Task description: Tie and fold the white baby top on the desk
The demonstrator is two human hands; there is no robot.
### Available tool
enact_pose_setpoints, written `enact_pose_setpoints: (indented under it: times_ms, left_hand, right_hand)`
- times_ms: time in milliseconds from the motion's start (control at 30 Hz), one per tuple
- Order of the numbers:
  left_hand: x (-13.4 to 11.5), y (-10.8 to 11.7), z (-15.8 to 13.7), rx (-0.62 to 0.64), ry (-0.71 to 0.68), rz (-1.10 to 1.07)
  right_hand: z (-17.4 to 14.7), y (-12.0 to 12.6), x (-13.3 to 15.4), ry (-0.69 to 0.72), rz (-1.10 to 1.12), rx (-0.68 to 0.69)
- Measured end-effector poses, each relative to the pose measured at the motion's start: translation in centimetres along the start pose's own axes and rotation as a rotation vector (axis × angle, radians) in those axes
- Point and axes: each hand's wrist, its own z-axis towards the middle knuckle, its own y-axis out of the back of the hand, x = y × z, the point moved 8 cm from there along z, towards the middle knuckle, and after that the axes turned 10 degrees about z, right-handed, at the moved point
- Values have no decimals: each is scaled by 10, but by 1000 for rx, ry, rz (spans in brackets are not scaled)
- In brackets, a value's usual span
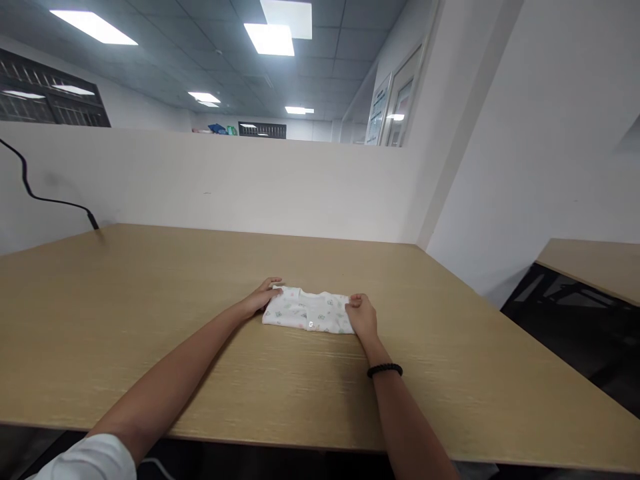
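A small white baby shirt (320, 313) with a scattered pastel print lies folded into a flat, wide strip on the table. Its neckline faces the far side, and a small snap or button shows near the front edge. At the shirt's left end, my left hand (260, 298) holds the far corner, thumb on the fabric and fingers reaching past the edge. My right hand (363, 316), with a black beaded bracelet (385, 369) on its wrist, pinches the right end between thumb and curled fingers. The shirt's underside is hidden.
The wood-coloured table (200, 373) runs back to a low white partition (260, 187). A black cable (55, 200) hangs at the back left. To the right stand a white wall (540, 133) and another table (595, 267) with a dark frame.
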Motion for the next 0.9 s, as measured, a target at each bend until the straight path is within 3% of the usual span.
enact_pose_setpoints:
  times_ms: [100, 300, 467, 567, 800, 900]
  left_hand:
    - [1, 3, 0, -28, 12, -52]
    - [-9, 9, 2, -142, -117, -173]
    - [-12, 5, 3, -121, -197, -228]
    - [-10, 3, 3, -118, -207, -112]
    - [-21, 4, -5, -215, -323, 442]
    - [-23, 4, -5, -249, -334, 524]
  right_hand:
    - [1, 4, -2, -4, 49, -31]
    - [-1, 6, 5, 70, 88, -82]
    - [-2, 7, 6, 98, 2, -119]
    - [-2, 7, 7, 109, -73, -123]
    - [-4, 4, 13, 124, -210, -76]
    - [-7, 3, 15, 111, -268, -64]
